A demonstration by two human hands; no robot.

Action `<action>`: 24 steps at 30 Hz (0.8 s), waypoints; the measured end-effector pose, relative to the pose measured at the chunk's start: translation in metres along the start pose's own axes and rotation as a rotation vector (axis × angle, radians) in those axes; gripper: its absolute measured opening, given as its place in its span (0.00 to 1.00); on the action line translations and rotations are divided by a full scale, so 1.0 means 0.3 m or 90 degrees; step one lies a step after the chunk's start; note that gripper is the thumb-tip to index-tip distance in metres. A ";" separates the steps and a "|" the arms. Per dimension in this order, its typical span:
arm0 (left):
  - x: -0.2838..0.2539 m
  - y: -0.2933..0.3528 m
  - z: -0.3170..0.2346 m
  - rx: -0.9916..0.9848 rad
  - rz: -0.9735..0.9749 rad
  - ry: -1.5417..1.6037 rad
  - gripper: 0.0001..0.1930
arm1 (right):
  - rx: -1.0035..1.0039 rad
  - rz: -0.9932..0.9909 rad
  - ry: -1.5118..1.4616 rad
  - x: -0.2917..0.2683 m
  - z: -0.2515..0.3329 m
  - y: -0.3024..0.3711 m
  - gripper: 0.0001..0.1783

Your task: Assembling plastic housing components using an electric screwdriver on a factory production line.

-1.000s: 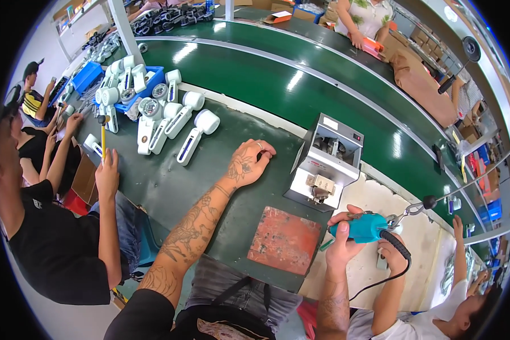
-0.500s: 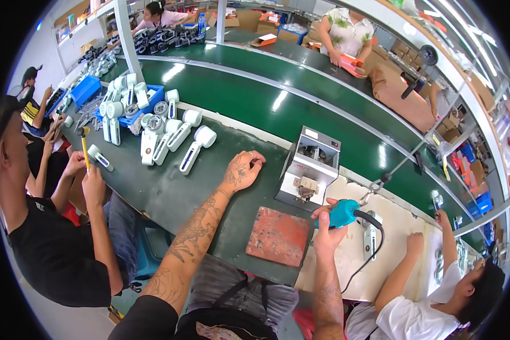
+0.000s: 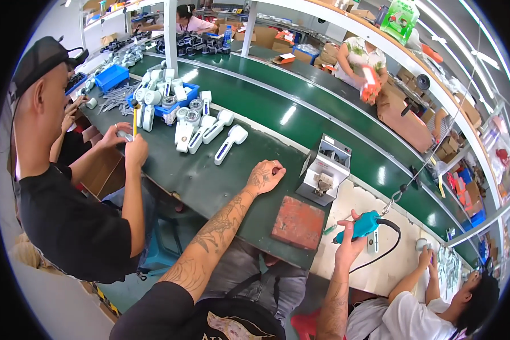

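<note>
The teal cylindrical tool (image 3: 364,225), lower right, is being gripped by the right hand (image 3: 349,247). The left hand (image 3: 264,177) is resting half-curled mid-frame, contents unclear.

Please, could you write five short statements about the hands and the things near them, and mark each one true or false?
1. The right hand holds a teal power tool. True.
2. The left hand rests on the green worktop. True.
3. A blue bin stands just to the right of the left hand. False: a grey machine stands there.
4. The slab between the two hands is white. False: it is a reddish slab.
5. A white handheld device lies beyond and to the left of the left hand. True.
</note>
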State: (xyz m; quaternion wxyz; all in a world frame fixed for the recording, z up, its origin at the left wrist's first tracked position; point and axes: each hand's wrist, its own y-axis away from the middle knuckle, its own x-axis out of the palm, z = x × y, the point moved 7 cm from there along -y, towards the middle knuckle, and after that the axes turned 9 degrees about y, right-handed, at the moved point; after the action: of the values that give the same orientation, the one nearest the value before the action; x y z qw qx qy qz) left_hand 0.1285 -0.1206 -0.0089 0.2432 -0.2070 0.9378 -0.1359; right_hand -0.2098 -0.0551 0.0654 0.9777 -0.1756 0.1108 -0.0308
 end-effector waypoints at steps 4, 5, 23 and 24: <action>-0.052 0.106 0.000 -0.010 0.009 0.004 0.12 | -0.098 -0.039 0.091 -0.017 -0.004 0.038 0.23; -0.062 0.128 -0.005 -0.009 0.005 0.001 0.12 | -0.101 -0.036 0.086 -0.019 -0.001 0.053 0.23; -0.129 0.232 -0.016 0.014 -0.030 0.005 0.12 | -0.095 0.047 -0.031 0.076 0.024 0.071 0.17; -0.130 0.233 -0.016 0.013 -0.029 0.005 0.12 | -0.099 0.047 -0.035 0.076 0.020 0.066 0.18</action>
State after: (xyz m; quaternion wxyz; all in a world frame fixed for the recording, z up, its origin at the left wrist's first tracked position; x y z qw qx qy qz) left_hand 0.1347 -0.0408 -0.0139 0.2389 -0.2256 0.9322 -0.1521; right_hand -0.1857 -0.0368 0.0593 0.9643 -0.2474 0.0926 0.0186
